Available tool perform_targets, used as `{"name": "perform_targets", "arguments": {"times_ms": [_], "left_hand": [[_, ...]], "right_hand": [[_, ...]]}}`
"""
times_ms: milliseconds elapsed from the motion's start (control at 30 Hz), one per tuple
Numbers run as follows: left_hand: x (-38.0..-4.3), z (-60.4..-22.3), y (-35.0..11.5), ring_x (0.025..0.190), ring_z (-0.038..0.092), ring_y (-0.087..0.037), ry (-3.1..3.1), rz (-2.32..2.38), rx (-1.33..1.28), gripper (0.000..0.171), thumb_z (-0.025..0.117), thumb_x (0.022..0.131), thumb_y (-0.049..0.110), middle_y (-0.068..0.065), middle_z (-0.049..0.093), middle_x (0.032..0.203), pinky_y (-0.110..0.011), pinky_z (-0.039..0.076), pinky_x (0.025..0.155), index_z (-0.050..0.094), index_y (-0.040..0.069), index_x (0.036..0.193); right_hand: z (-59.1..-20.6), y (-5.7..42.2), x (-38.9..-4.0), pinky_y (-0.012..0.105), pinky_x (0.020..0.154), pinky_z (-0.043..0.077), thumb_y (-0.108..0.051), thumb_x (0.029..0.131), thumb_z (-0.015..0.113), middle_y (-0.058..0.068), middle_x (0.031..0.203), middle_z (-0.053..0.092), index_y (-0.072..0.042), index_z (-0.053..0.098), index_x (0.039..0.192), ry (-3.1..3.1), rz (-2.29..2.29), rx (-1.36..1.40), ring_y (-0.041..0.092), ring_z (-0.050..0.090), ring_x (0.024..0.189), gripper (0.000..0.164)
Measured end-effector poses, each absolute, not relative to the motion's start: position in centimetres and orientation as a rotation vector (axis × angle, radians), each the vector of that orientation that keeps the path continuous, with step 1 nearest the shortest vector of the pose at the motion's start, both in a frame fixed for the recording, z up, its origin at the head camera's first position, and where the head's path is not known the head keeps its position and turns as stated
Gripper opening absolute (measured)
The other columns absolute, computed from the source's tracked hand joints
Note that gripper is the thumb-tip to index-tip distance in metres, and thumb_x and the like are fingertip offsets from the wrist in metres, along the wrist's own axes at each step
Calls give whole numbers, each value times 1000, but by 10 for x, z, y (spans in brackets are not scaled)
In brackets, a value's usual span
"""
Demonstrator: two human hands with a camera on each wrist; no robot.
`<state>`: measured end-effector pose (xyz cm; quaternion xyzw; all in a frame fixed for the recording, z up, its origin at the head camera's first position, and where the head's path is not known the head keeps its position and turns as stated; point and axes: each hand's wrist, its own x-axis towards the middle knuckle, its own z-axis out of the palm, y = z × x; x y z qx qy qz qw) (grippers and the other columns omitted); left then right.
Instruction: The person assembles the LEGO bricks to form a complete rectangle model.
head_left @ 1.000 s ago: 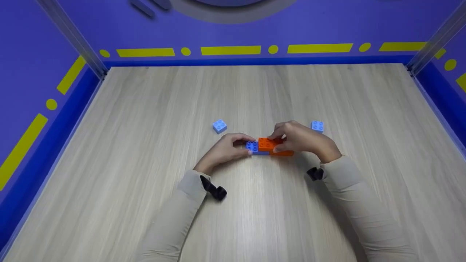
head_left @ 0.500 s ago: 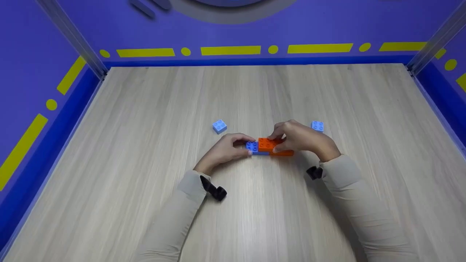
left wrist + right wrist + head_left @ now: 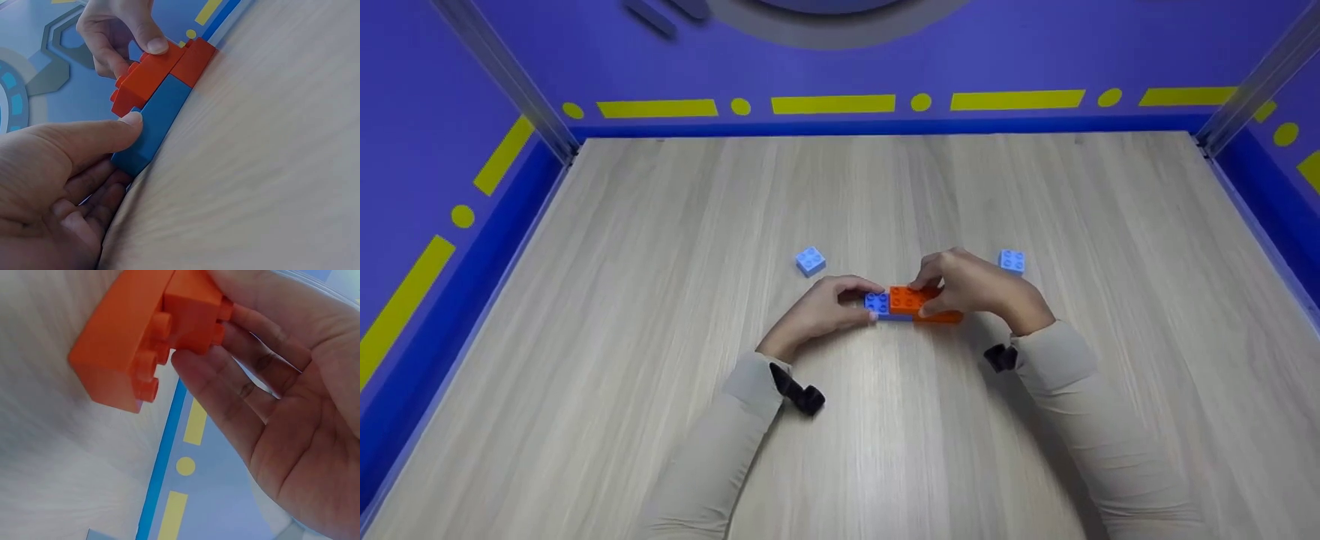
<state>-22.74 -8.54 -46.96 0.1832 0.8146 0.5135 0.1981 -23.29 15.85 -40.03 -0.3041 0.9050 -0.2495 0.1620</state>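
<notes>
The upper orange brick (image 3: pixel 903 299) is pinched by the right hand (image 3: pixel 981 282) across the blue brick (image 3: pixel 160 122) and the lower orange brick (image 3: pixel 194 62) on the table (image 3: pixel 855 450). The blue brick is gripped by the left hand (image 3: pixel 823 307). Beyond, 2 light-blue bricks (image 3: pixel 811 261) are seen.

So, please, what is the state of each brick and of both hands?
Blue brick: studs up, partly covered.
Lower orange brick: end to end with the blue, partly covered.
Upper orange brick: across both; full seating unclear.
Left light-blue brick: loose, studs up.
Right light-blue brick: loose, studs up.
Left hand: pinching the blue brick.
Right hand: pinching the upper orange brick.
</notes>
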Motion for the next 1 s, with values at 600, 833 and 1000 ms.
{"name": "perform_targets", "arguments": {"times_ms": [600,833,1000], "left_hand": [[-224,-471,-85,123,51,-16,2237,1468,490,35,72,85,17,1,61,127,-36,36,110,67,20,120],[-226,-469,-85,122,51,-16,2247,1451,493,36,73,85,17,1,61,128,-36,35,110,66,21,120],[-228,-469,-85,121,51,-16,2252,1441,494,36,72,85,17,1,60,128,-35,37,109,66,21,120]], "right_hand": [[-404,162,-233,39,85,55,-10,77,80,10,100,70,-3,73,106,2568,-725,-897,25,66,94,31],[-405,165,-236,40,86,55,-12,78,79,10,101,70,-3,73,107,2557,-746,-897,26,66,96,31],[-406,166,-235,41,87,54,-10,79,78,11,105,69,-3,72,108,2560,-744,-886,27,65,99,30]]}}
